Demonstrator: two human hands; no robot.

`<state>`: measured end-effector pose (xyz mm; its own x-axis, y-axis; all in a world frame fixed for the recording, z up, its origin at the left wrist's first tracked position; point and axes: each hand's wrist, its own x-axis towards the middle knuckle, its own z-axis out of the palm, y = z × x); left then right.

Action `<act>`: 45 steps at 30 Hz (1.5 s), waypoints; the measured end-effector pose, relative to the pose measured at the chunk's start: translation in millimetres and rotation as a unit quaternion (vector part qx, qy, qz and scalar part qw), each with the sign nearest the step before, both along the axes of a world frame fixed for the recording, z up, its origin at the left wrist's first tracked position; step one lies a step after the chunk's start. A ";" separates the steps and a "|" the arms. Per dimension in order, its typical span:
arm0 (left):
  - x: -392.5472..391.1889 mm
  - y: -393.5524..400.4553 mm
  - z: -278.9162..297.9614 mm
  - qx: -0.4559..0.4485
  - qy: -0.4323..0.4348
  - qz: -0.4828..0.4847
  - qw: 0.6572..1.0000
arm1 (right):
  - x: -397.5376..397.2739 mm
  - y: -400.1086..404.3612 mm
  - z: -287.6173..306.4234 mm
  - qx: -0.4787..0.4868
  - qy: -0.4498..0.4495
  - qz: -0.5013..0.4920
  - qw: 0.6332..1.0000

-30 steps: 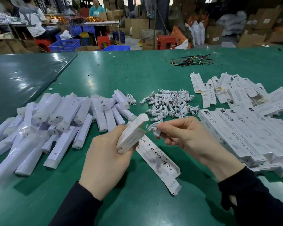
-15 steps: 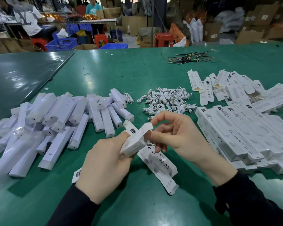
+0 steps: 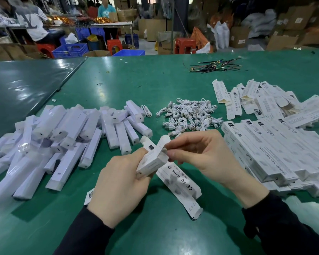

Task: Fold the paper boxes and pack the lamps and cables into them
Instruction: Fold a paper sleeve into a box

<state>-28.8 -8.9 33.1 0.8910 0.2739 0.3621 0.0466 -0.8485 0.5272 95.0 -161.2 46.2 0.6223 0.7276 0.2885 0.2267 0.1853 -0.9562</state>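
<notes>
Gripping paper box [image 3: 152, 161], left hand [image 3: 118, 183]; right hand [image 3: 206, 159] pinching flap.

Green table [image 3: 155, 85]: lamps [image 3: 63, 137] L, white cables [image 3: 190, 116] mid, boxes [image 3: 276, 144] R, dark wires [image 3: 215, 66] far.

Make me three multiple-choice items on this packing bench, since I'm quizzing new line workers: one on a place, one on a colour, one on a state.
1. Where does the pile of white cables lie?
A. Between the lamps and the boxes
B. In a blue crate
C. On the floor

2. What colour is the table top?
A. Red
B. Green
C. White

3. What is the left hand doing?
A. Lying flat on the table
B. Hanging idle
C. Gripping a paper box

Key: 1 A, lamps to their left, flat boxes to their right; 2 B, green all over; 3 C, fingers curl round the paper box, whose open end the right hand works.
</notes>
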 end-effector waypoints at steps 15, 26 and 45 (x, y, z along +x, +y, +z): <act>1.4 4.0 -3.1 0.024 -0.022 0.042 0.999 | -13.1 -0.1 0.3 0.009 -0.070 -0.029 0.997; 0.7 1.0 -7.6 0.073 0.011 0.007 0.997 | -11.6 -1.0 -1.0 -0.063 -0.087 -0.007 0.994; -1.0 -4.7 -0.3 -0.093 -0.035 -0.059 0.993 | -8.6 2.4 -1.8 -0.007 0.030 -0.050 0.998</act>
